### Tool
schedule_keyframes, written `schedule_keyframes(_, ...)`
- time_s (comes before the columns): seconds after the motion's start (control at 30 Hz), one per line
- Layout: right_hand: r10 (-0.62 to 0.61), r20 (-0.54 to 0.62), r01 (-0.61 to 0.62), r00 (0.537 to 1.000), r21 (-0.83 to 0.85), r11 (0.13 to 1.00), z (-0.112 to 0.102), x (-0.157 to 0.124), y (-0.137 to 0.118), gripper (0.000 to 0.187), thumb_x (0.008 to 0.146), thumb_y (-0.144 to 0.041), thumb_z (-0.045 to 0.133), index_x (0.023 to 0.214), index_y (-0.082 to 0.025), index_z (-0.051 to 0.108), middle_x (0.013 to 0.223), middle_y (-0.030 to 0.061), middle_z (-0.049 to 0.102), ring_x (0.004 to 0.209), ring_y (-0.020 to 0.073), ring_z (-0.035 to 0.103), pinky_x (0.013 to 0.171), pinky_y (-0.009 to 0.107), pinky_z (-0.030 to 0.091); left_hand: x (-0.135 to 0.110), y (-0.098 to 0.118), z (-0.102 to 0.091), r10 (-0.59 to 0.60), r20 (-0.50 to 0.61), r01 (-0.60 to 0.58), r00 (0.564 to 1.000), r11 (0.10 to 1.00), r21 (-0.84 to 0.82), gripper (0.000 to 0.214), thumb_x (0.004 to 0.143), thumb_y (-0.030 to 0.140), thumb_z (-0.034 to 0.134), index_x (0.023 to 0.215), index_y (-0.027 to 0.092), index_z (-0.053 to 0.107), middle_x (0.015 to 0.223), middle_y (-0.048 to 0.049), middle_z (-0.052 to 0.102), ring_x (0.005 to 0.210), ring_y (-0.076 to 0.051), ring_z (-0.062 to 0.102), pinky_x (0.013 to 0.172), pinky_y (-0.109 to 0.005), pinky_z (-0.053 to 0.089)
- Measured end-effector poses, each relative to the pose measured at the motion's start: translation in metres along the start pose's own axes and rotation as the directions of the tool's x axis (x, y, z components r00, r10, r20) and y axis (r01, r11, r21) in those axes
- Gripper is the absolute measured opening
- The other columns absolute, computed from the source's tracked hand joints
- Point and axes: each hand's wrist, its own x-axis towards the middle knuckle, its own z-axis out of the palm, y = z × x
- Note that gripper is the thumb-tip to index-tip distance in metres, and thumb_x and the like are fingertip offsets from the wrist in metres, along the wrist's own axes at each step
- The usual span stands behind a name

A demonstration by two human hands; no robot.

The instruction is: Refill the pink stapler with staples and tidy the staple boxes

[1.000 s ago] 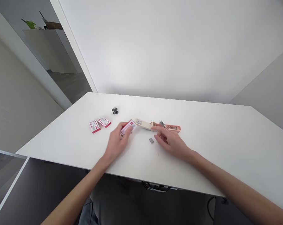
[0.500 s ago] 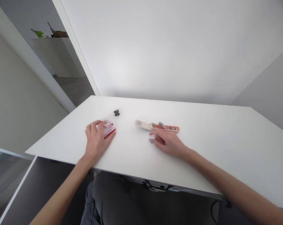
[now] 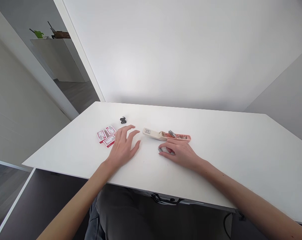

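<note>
My left hand (image 3: 122,143) is held above the white table with its fingers spread, and nothing is in it. Just left of it lie several small red-and-white boxes (image 3: 109,138) in a cluster, one partly covered by the hand. My right hand (image 3: 179,150) has its thumb and index finger closed around a small grey strip (image 3: 160,150) that looks like a row of staples; the palm side is partly hidden. Behind the right hand lies a long narrow open case, with a cream half (image 3: 153,133) and a salmon-pink half (image 3: 187,137) holding small metal pieces.
A small black clip-like item (image 3: 123,120) lies toward the back left of the white table (image 3: 223,133). A white wall (image 3: 181,60) rises behind the table. The front edge runs above my lap, with a black handle-like part (image 3: 166,200) beneath it.
My left hand has let go of the red-and-white boxes and moved right, uncovering them; they sit farther left. My right fingers have closed around the grey strip.
</note>
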Motion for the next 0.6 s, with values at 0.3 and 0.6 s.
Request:
schedule_keyframes(0.3,-0.034,0.001,0.034,0.999,0.026,0.999,-0.003,0.0,0.0,0.019,0.104,-0.031,0.057,0.104,-0.028,0.076,0.099,0.0041,0.075,0.076,0.0166,0.068,0.07,0.031,0.049,0.029,0.003,0.022,0.138,0.12,-0.117,0.983,0.979,-0.166,0.042,0.097,0.018,0.053,0.139,0.025,0.055,0.151,-0.0094,0.06,0.146,-0.03,0.047,0.118,-0.053,0.037)
schedule_keyframes(0.6,-0.119,-0.059,0.123,0.991,0.07,0.99,0.0,0.0,0.007,0.018,0.108,-0.029,0.056,0.114,-0.027,0.072,0.107,0.0041,0.079,0.083,0.0186,0.073,0.068,0.032,0.055,0.026,-0.003,0.025,0.099,0.198,-0.061,0.975,0.98,-0.19,0.036,0.098,0.021,0.051,0.133,0.023,0.062,0.149,-0.0083,0.064,0.143,-0.029,0.053,0.117,-0.053,0.042)
